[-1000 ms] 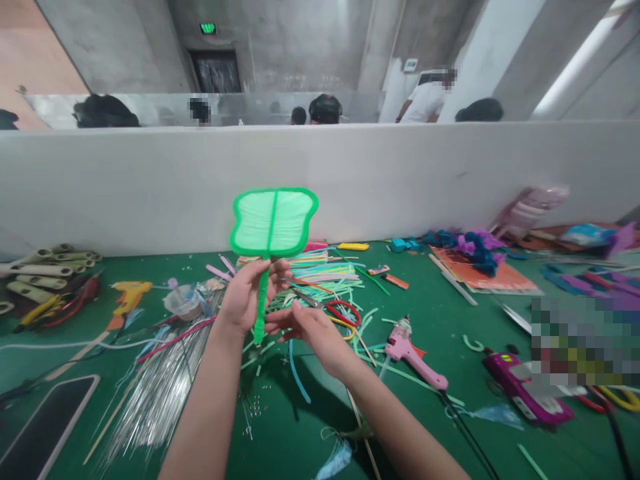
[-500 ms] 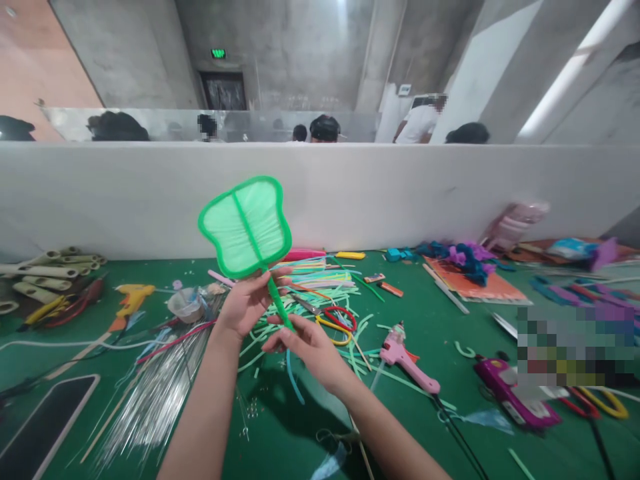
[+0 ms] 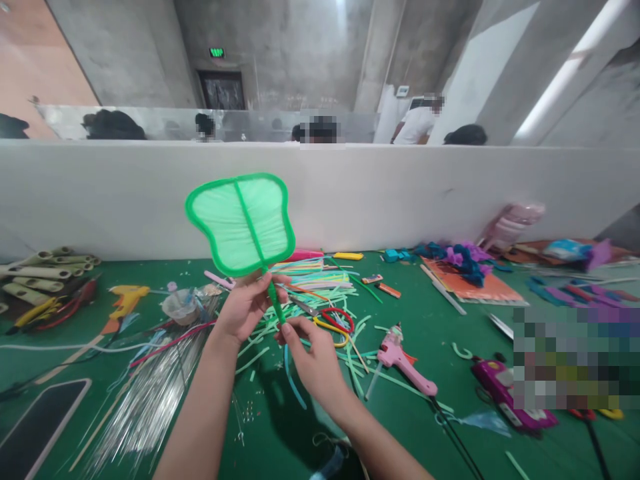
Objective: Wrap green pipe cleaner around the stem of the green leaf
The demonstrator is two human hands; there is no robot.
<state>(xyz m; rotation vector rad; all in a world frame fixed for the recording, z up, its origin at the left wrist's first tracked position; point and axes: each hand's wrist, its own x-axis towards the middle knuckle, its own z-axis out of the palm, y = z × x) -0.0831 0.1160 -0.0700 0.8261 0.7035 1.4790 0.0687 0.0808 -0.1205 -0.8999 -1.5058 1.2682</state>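
Note:
A green hand fan [image 3: 220,230] with a pale green pleated panel, darker green rim and central rib is held up over the table, tilted to the left. My left hand [image 3: 250,300] is closed around the top of its handle, just below the panel. Lower down, my right hand [image 3: 313,350] pinches the handle's bottom end between thumb and fingers. Behind the hands lie many thin coloured strips [image 3: 325,277] and scissors [image 3: 337,323] with red and yellow handles.
On the green table [image 3: 420,440], a pink glue gun [image 3: 407,363] lies to the right and a yellow glue gun [image 3: 127,300] to the left. Thin metal wires [image 3: 145,393], a phone [image 3: 45,427] and bamboo pieces [image 3: 45,270] are at left. A white partition [image 3: 375,200] stands behind.
The fan has turned to face me more squarely and its panel looks wider. My right hand has shifted slightly right and now pinches the handle's end.

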